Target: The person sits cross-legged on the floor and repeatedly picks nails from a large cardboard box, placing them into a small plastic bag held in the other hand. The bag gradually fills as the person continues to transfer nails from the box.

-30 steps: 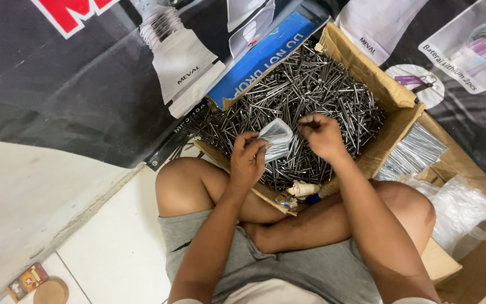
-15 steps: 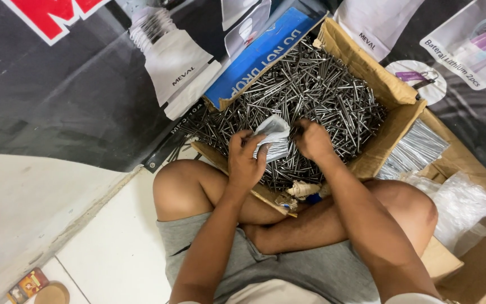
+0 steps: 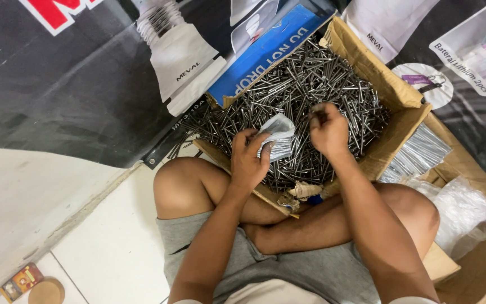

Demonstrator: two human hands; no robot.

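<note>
Open cardboard box on the floor, heaped full of loose steel nails. Left hand closed around a small clear plastic bag part-filled with nails, held over the near side of the heap. Right hand, just right of the bag, fingers curled, pinching a few nails. Packed bags of nails lie right of the box.

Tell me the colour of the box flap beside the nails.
The box flap is bright blue with white lettering, clearest in the head view.
</note>
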